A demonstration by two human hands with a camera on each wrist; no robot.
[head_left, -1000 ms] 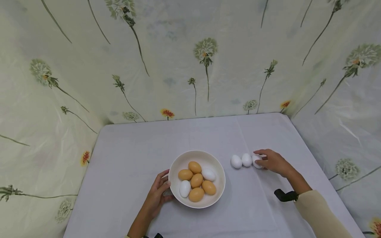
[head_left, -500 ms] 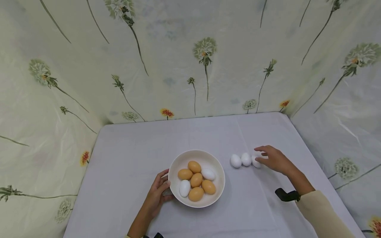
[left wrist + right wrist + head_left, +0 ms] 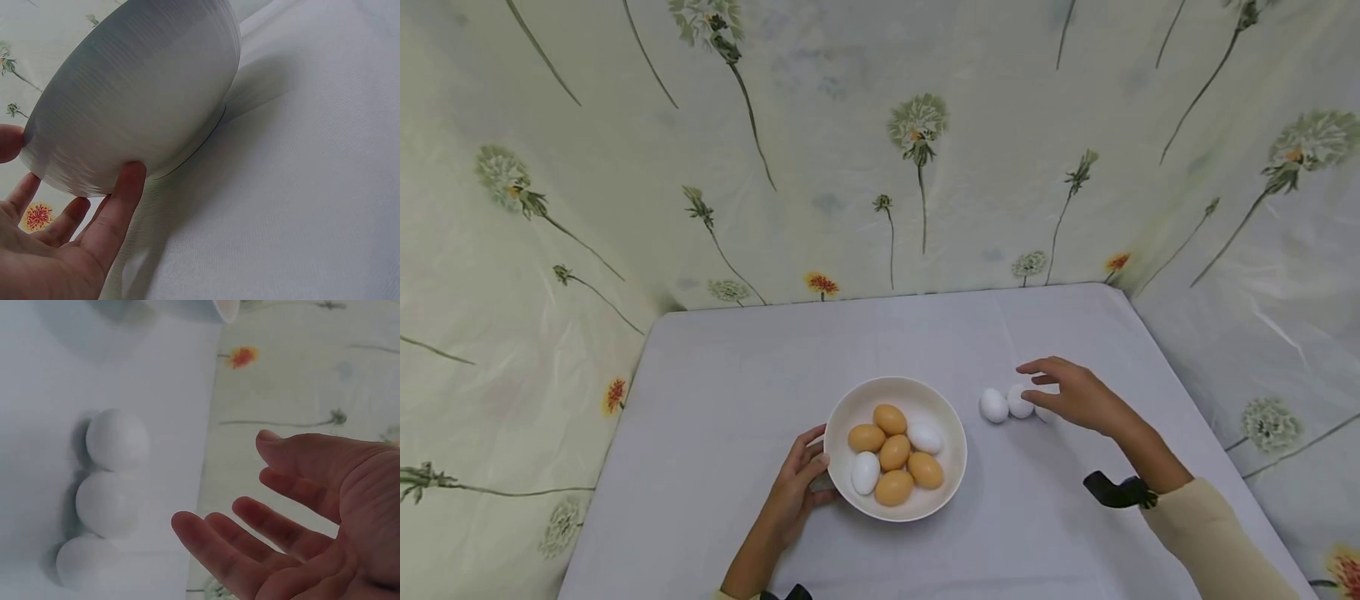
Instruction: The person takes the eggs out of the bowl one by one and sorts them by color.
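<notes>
A white bowl (image 3: 953, 450) stands on the table with several brown eggs (image 3: 894, 453) and two white eggs (image 3: 866, 473) inside. My left hand (image 3: 792, 492) holds its left side, thumb at the rim and fingertips against the outer wall (image 3: 137, 87). To the right of the bowl, three white eggs lie in a row: a left egg (image 3: 994, 406), a middle egg (image 3: 1019, 402) and a right egg (image 3: 1045, 413) partly hidden by my hand. Over this row hovers my right hand (image 3: 1078, 398), fingers spread and holding nothing; in the right wrist view a gap shows between its fingertips and the eggs (image 3: 107, 505).
A pale cloth covers the table (image 3: 737, 375). Behind it and at both sides hang flower-printed sheets (image 3: 835, 167). A dark strap (image 3: 1116, 490) sits on the right wrist, above a beige sleeve (image 3: 1210, 533).
My right hand has lifted off the rightmost white egg and shifted left, over the middle of the row. The left hand and the bowl have stayed in place.
</notes>
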